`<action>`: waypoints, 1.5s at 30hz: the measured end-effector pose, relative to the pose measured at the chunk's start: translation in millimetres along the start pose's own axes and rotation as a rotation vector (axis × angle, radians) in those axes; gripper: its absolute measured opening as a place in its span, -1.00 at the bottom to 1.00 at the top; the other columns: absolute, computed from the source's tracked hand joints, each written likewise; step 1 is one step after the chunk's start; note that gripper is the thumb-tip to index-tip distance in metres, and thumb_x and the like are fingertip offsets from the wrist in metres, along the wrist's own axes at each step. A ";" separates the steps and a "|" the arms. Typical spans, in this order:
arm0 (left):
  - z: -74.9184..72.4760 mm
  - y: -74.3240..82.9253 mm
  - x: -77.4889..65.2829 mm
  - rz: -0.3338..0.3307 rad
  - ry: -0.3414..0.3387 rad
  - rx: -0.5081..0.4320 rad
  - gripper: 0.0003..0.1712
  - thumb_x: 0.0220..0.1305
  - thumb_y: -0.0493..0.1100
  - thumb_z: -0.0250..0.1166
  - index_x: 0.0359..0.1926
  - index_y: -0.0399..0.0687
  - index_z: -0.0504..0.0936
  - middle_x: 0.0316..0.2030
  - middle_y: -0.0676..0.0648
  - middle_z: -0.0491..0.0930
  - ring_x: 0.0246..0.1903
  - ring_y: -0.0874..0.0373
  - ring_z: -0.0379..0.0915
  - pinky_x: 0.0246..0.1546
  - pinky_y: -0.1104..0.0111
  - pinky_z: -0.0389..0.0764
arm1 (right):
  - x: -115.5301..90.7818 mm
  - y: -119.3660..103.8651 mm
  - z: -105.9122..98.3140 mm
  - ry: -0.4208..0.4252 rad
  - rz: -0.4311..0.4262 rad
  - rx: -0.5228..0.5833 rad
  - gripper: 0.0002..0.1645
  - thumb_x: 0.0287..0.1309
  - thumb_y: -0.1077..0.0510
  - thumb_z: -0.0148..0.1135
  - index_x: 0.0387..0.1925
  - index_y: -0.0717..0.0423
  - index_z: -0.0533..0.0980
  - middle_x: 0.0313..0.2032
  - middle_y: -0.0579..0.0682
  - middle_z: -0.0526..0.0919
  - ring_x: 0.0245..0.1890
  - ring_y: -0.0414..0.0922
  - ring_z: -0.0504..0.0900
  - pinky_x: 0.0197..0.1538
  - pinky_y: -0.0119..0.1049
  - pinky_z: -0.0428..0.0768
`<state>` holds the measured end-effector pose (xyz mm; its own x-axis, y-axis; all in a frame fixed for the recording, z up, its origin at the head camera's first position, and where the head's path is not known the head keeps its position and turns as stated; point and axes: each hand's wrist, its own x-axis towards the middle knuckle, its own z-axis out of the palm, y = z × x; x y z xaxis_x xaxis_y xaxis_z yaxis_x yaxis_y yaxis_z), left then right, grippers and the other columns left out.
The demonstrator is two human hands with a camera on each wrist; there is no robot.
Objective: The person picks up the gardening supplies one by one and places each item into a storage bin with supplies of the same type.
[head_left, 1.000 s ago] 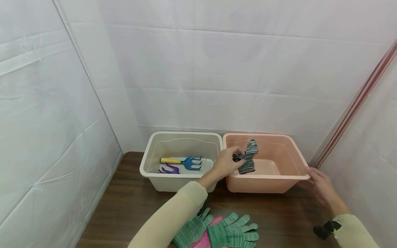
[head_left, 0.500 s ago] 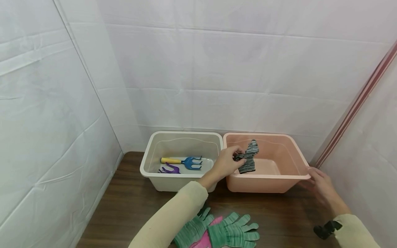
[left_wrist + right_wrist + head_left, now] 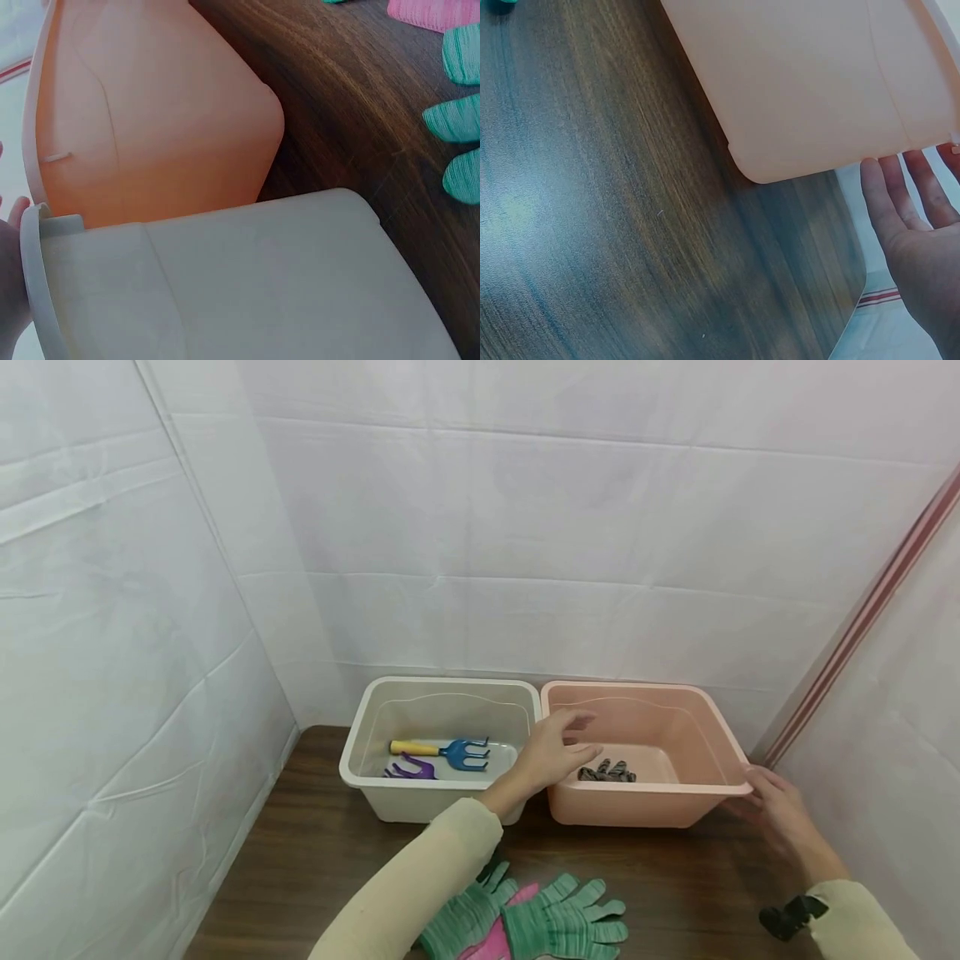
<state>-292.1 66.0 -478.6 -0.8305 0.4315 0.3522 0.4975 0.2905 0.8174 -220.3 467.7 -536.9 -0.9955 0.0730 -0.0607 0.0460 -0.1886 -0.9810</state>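
Observation:
My left hand [image 3: 551,752] hovers over the near left part of the pink bin [image 3: 697,788], thumb and fingers apart and nothing between them. Below it, a grey-and-black striped glove [image 3: 607,772] lies in the bin, its fingers showing and the rest hidden behind the near wall. At the bin's right end, my right hand [image 3: 776,810] touches the rim; the right wrist view shows straight, slightly spread fingers [image 3: 922,187] against the outer wall. In the left wrist view, only part of my left hand [image 3: 11,277] shows beyond the white bin's rim.
Left of the pink bin stands a white bin [image 3: 438,786] with a yellow-handled blue hand fork [image 3: 442,751] and a purple pronged tool [image 3: 412,768]. Green and pink gloves [image 3: 555,918] lie on the dark wooden table [image 3: 292,860], partly under my left forearm. White sheeting [image 3: 465,527] encloses the back and sides.
My left hand has let go of the striped glove, which has dropped from between its fingers into the pink bin. The right hand stays at the bin's right rim.

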 end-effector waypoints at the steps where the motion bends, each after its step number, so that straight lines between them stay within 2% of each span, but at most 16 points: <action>1: 0.2 0.4 0.0 -0.003 0.004 -0.004 -0.40 0.35 -0.17 0.50 0.37 -0.04 0.58 0.29 -0.04 0.60 0.29 0.15 0.53 0.25 0.27 0.60 | -0.2 -0.2 0.3 0.005 0.001 -0.016 -0.76 0.63 0.07 0.12 0.00 -0.06 0.71 -0.09 -0.23 0.76 -0.10 -0.24 0.77 -0.06 -0.14 0.79; 6: -1.6 5.0 0.2 0.005 0.023 -0.008 -0.42 0.36 -0.17 0.50 0.35 -0.04 0.60 0.28 -0.05 0.60 0.30 0.15 0.52 0.26 0.29 0.59 | -0.6 -0.3 3.6 0.018 -0.006 -0.024 -0.77 0.62 0.05 0.14 0.01 -0.06 0.70 -0.10 -0.21 0.76 -0.12 -0.24 0.77 -0.05 -0.13 0.79; 11: -10.3 13.1 0.1 0.049 0.014 -0.010 -0.44 0.37 -0.13 0.50 0.35 -0.05 0.61 0.29 -0.06 0.61 0.29 0.11 0.55 0.24 0.27 0.61 | -0.3 1.5 5.1 0.014 -0.025 -0.009 -0.77 0.63 0.06 0.12 -0.03 -0.13 0.70 -0.11 -0.21 0.77 -0.12 -0.24 0.78 -0.08 -0.15 0.79; 16: -25.8 20.9 -5.2 0.067 -0.023 -0.020 -0.43 0.39 -0.11 0.49 0.37 -0.01 0.60 0.29 -0.04 0.61 0.29 0.00 0.56 0.26 0.22 0.61 | 1.1 3.0 5.2 0.021 -0.029 0.007 -0.77 0.63 0.07 0.11 -0.03 -0.15 0.70 -0.10 -0.24 0.77 -0.10 -0.23 0.78 -0.05 -0.10 0.79; 20: -36.5 23.9 -11.7 0.059 -0.052 -0.011 -0.41 0.39 -0.06 0.49 0.40 0.04 0.59 0.31 -0.04 0.61 0.28 0.02 0.57 0.24 0.14 0.63 | 1.7 2.4 3.9 0.033 -0.027 0.011 -0.78 0.63 0.07 0.10 -0.04 -0.15 0.69 -0.11 -0.25 0.77 -0.10 -0.24 0.78 -0.05 -0.11 0.79; 24: -42.8 24.1 -19.0 0.054 -0.085 -0.008 -0.41 0.39 -0.04 0.49 0.38 0.02 0.59 0.32 -0.02 0.60 0.28 0.01 0.57 0.23 0.14 0.64 | 0.5 2.4 3.1 0.049 -0.024 -0.013 -0.77 0.63 0.07 0.10 -0.03 -0.14 0.69 -0.12 -0.28 0.76 -0.11 -0.27 0.77 -0.10 -0.17 0.79; 28: -45.9 23.6 -28.1 0.073 -0.104 -0.001 -0.44 0.39 -0.07 0.48 0.36 0.02 0.61 0.31 0.01 0.61 0.26 -0.01 0.58 0.20 0.19 0.66 | -0.9 3.4 3.4 0.052 -0.015 -0.027 -0.79 0.63 0.04 0.12 0.00 -0.17 0.68 -0.11 -0.30 0.75 -0.10 -0.28 0.77 -0.10 -0.19 0.79; 35: -48.2 27.7 -48.1 0.102 -0.121 -0.004 -0.46 0.38 -0.11 0.49 0.34 0.07 0.61 0.25 0.00 0.64 0.21 0.13 0.59 0.15 0.22 0.68 | -0.7 2.8 4.7 0.027 -0.030 -0.001 -0.78 0.63 0.05 0.11 0.05 -0.10 0.66 -0.08 -0.23 0.76 -0.07 -0.25 0.77 -0.05 -0.15 0.78; 45: -46.9 30.9 -63.8 0.134 -0.223 -0.006 -0.40 0.38 -0.07 0.50 0.39 0.06 0.57 0.28 0.01 0.63 0.22 0.10 0.61 0.10 0.23 0.71 | 1.1 2.5 5.1 0.035 -0.019 -0.061 -0.75 0.62 -0.03 0.12 0.12 -0.08 0.59 -0.06 -0.29 0.74 -0.05 -0.26 0.76 -0.06 -0.16 0.78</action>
<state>-235.5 7.4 -454.4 -0.6810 0.6435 0.3493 0.5976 0.2127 0.7731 -221.6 462.3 -538.5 -0.9928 0.1103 -0.0475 0.0333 -0.1272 -0.9913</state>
